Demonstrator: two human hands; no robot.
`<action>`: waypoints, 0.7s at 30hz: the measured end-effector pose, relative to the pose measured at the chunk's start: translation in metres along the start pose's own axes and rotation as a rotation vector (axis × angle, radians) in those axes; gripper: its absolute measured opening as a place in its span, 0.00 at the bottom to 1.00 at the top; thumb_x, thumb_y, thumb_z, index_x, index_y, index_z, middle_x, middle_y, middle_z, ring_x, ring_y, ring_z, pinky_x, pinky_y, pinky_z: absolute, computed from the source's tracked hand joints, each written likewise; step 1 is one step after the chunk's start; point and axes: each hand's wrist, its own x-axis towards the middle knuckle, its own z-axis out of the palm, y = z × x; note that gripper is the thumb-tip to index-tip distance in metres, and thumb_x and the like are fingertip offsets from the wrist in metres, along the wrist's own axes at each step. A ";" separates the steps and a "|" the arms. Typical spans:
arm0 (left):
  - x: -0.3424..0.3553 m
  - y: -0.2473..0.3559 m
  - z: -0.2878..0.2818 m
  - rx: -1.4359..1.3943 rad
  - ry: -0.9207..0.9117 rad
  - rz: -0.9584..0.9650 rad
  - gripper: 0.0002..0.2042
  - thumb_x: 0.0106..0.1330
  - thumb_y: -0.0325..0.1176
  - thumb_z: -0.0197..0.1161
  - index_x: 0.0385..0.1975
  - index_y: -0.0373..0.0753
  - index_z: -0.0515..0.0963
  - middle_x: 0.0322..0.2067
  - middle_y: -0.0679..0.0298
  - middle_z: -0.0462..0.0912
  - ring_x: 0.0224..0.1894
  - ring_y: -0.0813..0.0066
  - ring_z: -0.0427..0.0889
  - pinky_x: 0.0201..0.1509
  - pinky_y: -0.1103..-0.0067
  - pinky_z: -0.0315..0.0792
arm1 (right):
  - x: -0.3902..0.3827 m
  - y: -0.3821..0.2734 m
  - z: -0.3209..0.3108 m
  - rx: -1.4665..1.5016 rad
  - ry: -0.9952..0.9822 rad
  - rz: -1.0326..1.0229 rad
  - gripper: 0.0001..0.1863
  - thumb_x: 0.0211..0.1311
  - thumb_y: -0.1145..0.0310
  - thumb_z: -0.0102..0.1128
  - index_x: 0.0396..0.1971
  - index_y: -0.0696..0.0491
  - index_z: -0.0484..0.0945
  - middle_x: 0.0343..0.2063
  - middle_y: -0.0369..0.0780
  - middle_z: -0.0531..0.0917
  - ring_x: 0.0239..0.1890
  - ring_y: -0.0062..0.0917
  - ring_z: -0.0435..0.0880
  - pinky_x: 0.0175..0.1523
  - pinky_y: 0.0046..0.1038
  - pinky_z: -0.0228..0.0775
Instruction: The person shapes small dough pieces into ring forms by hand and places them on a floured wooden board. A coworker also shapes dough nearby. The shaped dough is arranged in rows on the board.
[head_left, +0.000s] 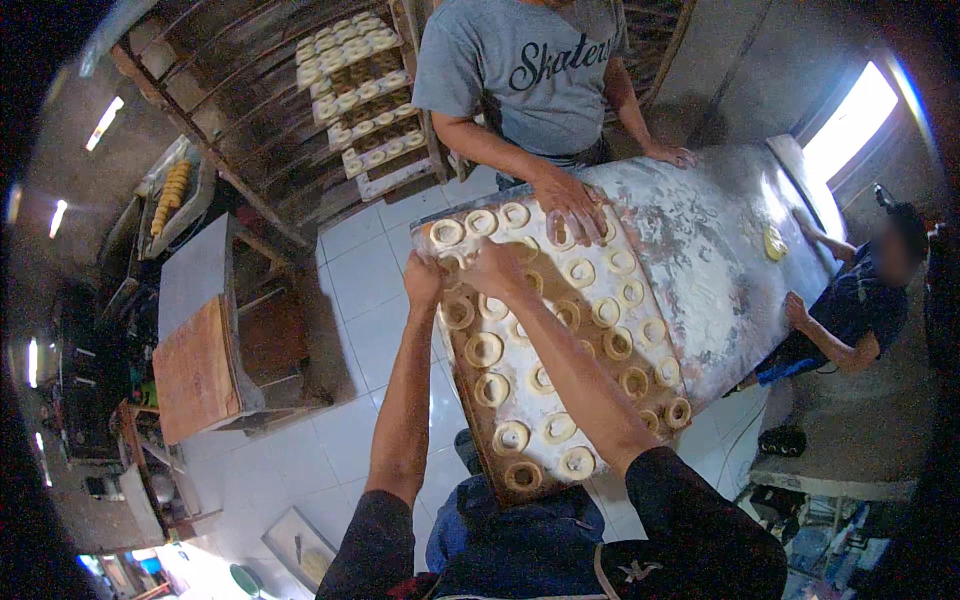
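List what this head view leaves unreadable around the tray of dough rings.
- Left hand: fingers curl at the board edge; what they grip is hidden.
- Right hand: the palm covers the dough rings beneath; contact is unclear.
- Board's near end: cut off by the person's body.
- Co-worker's hand: covers a ring at the far edge.
- Rack trays: rings too small to count.

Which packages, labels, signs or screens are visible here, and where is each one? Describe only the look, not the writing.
Packages, labels, signs, screens: none that I can make out.
Only lettering: dark cursive print on the grey T-shirt of the person across the table, top centre.
Left hand and right hand touch pale raw dough rings on the floured wooden board.
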 end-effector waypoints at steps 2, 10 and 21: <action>0.005 -0.014 0.002 0.188 0.038 0.103 0.14 0.67 0.37 0.50 0.33 0.30 0.73 0.31 0.44 0.79 0.35 0.44 0.79 0.39 0.59 0.71 | -0.013 0.038 -0.009 0.001 0.035 0.000 0.12 0.49 0.70 0.60 0.34 0.60 0.79 0.36 0.51 0.82 0.39 0.46 0.82 0.47 0.43 0.73; -0.033 0.024 -0.001 0.342 0.040 0.384 0.08 0.56 0.30 0.59 0.34 0.34 0.76 0.32 0.49 0.79 0.38 0.49 0.77 0.42 0.60 0.69 | -0.051 0.123 -0.029 -0.276 -0.003 -0.024 0.14 0.51 0.69 0.56 0.39 0.50 0.82 0.37 0.47 0.83 0.43 0.41 0.81 0.48 0.42 0.72; -0.132 0.064 0.050 0.647 -0.175 0.648 0.21 0.57 0.43 0.60 0.46 0.38 0.73 0.42 0.58 0.75 0.48 0.59 0.71 0.52 0.59 0.60 | -0.110 0.092 -0.069 0.104 0.060 0.052 0.14 0.53 0.77 0.55 0.40 0.54 0.81 0.37 0.48 0.83 0.40 0.41 0.82 0.46 0.36 0.73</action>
